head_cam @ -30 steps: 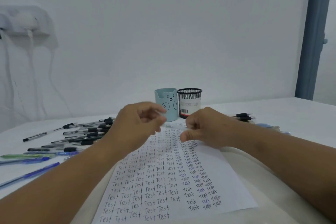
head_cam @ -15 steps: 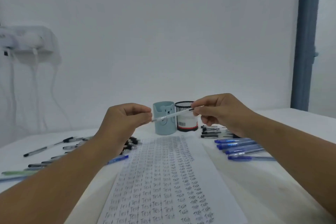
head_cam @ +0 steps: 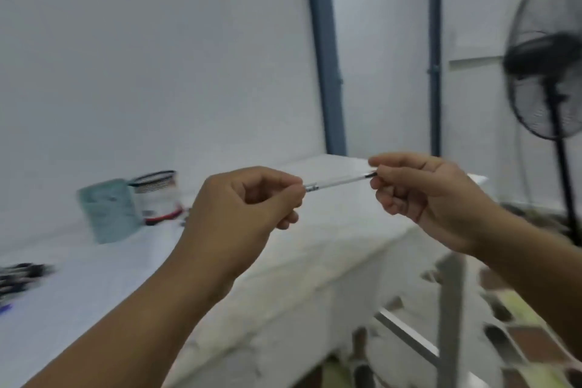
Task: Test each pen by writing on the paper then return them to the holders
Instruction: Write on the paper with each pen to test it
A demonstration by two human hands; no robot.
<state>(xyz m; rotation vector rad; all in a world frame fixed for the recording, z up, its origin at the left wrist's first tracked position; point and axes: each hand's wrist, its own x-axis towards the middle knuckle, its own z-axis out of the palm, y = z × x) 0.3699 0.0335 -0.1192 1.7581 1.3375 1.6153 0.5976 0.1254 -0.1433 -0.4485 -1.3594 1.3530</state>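
Plain room: white table (head_cam: 315, 230), standing fan (head_cam: 548, 72)

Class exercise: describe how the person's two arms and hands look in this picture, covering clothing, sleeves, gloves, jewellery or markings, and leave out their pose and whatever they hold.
Both the left hand and the right hand are bare, with no gloves. No rings, watch or bracelet show. The forearms are uncovered along all of their visible length, so no sleeve appears in the picture. No tattoos, bandages or markings can be made out, though the picture is somewhat blurred.
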